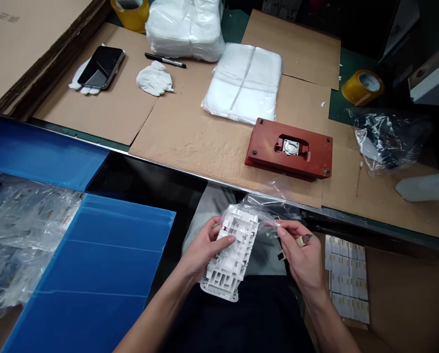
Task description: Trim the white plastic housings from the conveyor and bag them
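My left hand (204, 247) grips a white moulded plastic part (231, 255) with many ribs and pockets, thumb across its face, held over my lap below the bench edge. A clear plastic bag (269, 212) covers the part's upper end. My right hand (302, 250) pinches the edge of that bag between thumb and fingers, just right of the part. On the bench above sits a red fixture block (267, 147) with a small metal piece (291, 146) seated in its recess.
A blue bin (94, 274) with bagged parts (16, 235) stands at my left. On the bench lie stacks of white bags (245, 81), white gloves (153, 79), a phone (101, 66), a pen (165, 60) and yellow tape rolls (362, 87). A carton of white parts (346, 274) sits at my right.
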A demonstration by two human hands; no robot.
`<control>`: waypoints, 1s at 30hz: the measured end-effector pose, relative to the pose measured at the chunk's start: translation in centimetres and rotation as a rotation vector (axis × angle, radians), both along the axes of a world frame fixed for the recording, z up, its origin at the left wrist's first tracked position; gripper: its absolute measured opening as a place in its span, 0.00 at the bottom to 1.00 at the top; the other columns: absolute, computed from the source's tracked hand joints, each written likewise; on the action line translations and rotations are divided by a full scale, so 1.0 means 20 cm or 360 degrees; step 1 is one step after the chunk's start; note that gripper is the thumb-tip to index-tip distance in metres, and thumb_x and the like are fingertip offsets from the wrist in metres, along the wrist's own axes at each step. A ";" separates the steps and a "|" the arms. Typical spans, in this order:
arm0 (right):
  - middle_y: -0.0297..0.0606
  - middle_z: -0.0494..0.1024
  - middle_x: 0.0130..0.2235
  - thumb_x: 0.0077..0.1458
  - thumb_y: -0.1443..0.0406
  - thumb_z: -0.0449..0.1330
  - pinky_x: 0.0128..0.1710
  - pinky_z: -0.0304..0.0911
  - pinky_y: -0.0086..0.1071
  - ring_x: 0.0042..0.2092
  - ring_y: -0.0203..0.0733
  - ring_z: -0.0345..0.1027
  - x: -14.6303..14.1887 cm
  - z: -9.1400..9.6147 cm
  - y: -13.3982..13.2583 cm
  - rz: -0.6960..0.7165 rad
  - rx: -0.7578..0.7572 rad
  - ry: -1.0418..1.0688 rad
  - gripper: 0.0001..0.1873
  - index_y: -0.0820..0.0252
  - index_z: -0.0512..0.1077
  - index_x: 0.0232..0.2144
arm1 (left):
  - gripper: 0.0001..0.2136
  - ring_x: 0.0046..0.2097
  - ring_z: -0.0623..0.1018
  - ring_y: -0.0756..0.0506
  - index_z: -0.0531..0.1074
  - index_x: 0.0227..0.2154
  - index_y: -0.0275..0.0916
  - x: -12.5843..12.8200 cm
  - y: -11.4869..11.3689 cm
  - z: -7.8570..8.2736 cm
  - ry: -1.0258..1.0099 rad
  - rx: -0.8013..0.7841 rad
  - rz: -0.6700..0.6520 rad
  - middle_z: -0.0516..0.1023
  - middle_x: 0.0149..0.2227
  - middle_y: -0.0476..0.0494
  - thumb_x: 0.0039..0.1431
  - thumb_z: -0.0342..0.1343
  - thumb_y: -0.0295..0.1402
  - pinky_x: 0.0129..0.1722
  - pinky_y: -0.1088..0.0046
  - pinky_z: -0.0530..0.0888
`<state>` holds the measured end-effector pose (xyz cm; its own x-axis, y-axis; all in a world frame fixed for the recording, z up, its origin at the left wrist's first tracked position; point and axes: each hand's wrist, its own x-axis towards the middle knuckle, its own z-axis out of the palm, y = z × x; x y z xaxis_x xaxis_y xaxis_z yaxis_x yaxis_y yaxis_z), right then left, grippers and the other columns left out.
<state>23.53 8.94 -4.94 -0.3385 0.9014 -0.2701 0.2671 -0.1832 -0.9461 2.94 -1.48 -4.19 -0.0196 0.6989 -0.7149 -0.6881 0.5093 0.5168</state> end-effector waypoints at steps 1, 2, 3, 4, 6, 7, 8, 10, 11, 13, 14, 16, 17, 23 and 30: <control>0.39 0.81 0.35 0.62 0.57 0.62 0.20 0.58 0.27 0.21 0.31 0.61 -0.02 0.02 0.01 -0.0006 -0.0053 0.0067 0.11 0.58 0.74 0.39 | 0.23 0.39 0.81 0.46 0.63 0.51 0.44 0.00 0.00 0.00 0.0022 0.0009 -0.0065 0.78 0.49 0.43 0.56 0.67 0.34 0.38 0.70 0.77; 0.37 0.80 0.34 0.62 0.57 0.61 0.17 0.52 0.26 0.19 0.28 0.55 -0.04 0.03 0.01 -0.0011 -0.0106 0.0131 0.10 0.58 0.73 0.39 | 0.24 0.39 0.81 0.45 0.62 0.52 0.44 0.00 0.00 0.01 0.0049 0.0012 -0.0123 0.78 0.49 0.43 0.56 0.67 0.34 0.37 0.69 0.78; 0.36 0.79 0.34 0.63 0.57 0.61 0.17 0.50 0.26 0.18 0.27 0.52 -0.06 0.05 0.02 -0.0002 -0.0140 0.0180 0.10 0.57 0.72 0.40 | 0.25 0.39 0.81 0.45 0.62 0.52 0.44 0.00 0.01 0.01 0.0081 0.0012 -0.0160 0.79 0.49 0.43 0.55 0.68 0.34 0.37 0.68 0.78; 0.36 0.79 0.34 0.64 0.58 0.59 0.18 0.52 0.26 0.19 0.28 0.54 -0.08 0.07 0.03 0.0048 -0.0142 0.0201 0.09 0.57 0.71 0.40 | 0.26 0.38 0.81 0.44 0.62 0.52 0.44 0.01 0.01 0.01 0.0114 0.0005 -0.0184 0.79 0.48 0.43 0.55 0.68 0.34 0.37 0.68 0.78; 0.36 0.78 0.34 0.66 0.59 0.57 0.26 0.62 0.28 0.26 0.33 0.64 -0.12 0.11 0.03 0.0258 -0.0066 0.0169 0.08 0.57 0.71 0.39 | 0.25 0.38 0.81 0.44 0.63 0.50 0.44 0.02 0.02 0.01 0.0167 -0.0020 -0.0189 0.80 0.46 0.44 0.53 0.69 0.34 0.36 0.68 0.77; 0.36 0.77 0.33 0.67 0.60 0.55 0.31 0.65 0.30 0.30 0.36 0.68 -0.12 0.12 0.03 0.0424 -0.0013 0.0125 0.08 0.56 0.71 0.39 | 0.25 0.37 0.81 0.43 0.63 0.49 0.44 0.03 0.02 0.01 0.0179 -0.0035 -0.0179 0.80 0.45 0.44 0.52 0.69 0.34 0.35 0.68 0.77; 0.35 0.75 0.32 0.67 0.61 0.54 0.35 0.66 0.30 0.33 0.37 0.69 -0.12 0.14 0.02 0.0618 0.0042 0.0068 0.08 0.56 0.71 0.39 | 0.25 0.37 0.81 0.43 0.64 0.49 0.44 0.04 0.03 0.00 0.0184 -0.0050 -0.0160 0.80 0.44 0.45 0.51 0.70 0.33 0.34 0.68 0.76; 0.33 0.74 0.31 0.68 0.64 0.51 0.36 0.65 0.30 0.34 0.37 0.69 -0.10 0.15 0.01 0.1012 0.0159 -0.0062 0.09 0.55 0.72 0.43 | 0.26 0.36 0.81 0.43 0.63 0.48 0.44 0.04 0.03 -0.01 0.0190 -0.0073 -0.0101 0.80 0.43 0.45 0.50 0.71 0.33 0.34 0.68 0.76; 0.33 0.74 0.32 0.68 0.64 0.51 0.35 0.65 0.30 0.33 0.37 0.68 -0.08 0.14 0.00 0.1139 0.0204 -0.0135 0.11 0.54 0.72 0.46 | 0.25 0.37 0.81 0.43 0.63 0.47 0.44 0.05 0.02 -0.02 0.0186 -0.0084 -0.0060 0.80 0.43 0.46 0.50 0.71 0.35 0.35 0.68 0.76; 0.33 0.74 0.34 0.67 0.62 0.55 0.31 0.65 0.28 0.32 0.37 0.68 -0.03 0.12 -0.01 0.1171 0.0233 -0.0289 0.13 0.52 0.71 0.52 | 0.23 0.38 0.81 0.43 0.63 0.48 0.44 0.05 0.01 -0.04 0.0171 -0.0133 0.0026 0.80 0.42 0.46 0.54 0.68 0.41 0.36 0.68 0.76; 0.34 0.74 0.34 0.65 0.60 0.58 0.30 0.65 0.28 0.33 0.37 0.69 -0.01 0.10 -0.02 0.1095 0.0225 -0.0368 0.16 0.52 0.70 0.54 | 0.22 0.38 0.81 0.43 0.63 0.48 0.44 0.06 0.01 -0.05 0.0164 -0.0171 0.0075 0.80 0.41 0.46 0.57 0.66 0.44 0.36 0.68 0.76; 0.34 0.74 0.34 0.62 0.57 0.61 0.27 0.65 0.26 0.33 0.38 0.71 0.02 0.07 -0.03 0.0938 0.0212 -0.0479 0.19 0.53 0.71 0.54 | 0.21 0.37 0.80 0.45 0.62 0.48 0.44 0.07 -0.01 -0.06 0.0161 -0.0233 0.0158 0.79 0.38 0.47 0.60 0.62 0.47 0.35 0.69 0.76; 0.34 0.75 0.33 0.62 0.57 0.61 0.27 0.66 0.26 0.34 0.39 0.71 0.01 0.05 -0.03 0.0899 0.0227 -0.0494 0.17 0.53 0.73 0.51 | 0.20 0.36 0.80 0.46 0.62 0.48 0.44 0.09 -0.01 -0.07 0.0161 -0.0239 0.0183 0.79 0.37 0.48 0.60 0.61 0.47 0.34 0.70 0.75; 0.39 0.78 0.38 0.66 0.66 0.53 0.38 0.68 0.33 0.38 0.42 0.73 -0.11 0.11 -0.03 0.0818 0.0500 -0.0254 0.12 0.55 0.76 0.46 | 0.24 0.37 0.80 0.45 0.62 0.47 0.44 0.16 0.01 -0.02 0.0138 -0.0050 0.0141 0.80 0.41 0.48 0.53 0.69 0.39 0.34 0.70 0.75; 0.38 0.78 0.38 0.66 0.68 0.52 0.38 0.70 0.34 0.36 0.42 0.73 0.00 0.14 -0.07 0.1454 0.0523 -0.0349 0.24 0.53 0.64 0.63 | 0.20 0.39 0.81 0.40 0.67 0.45 0.40 0.11 0.00 -0.11 0.0127 -0.0240 0.0414 0.81 0.39 0.41 0.57 0.63 0.47 0.35 0.67 0.76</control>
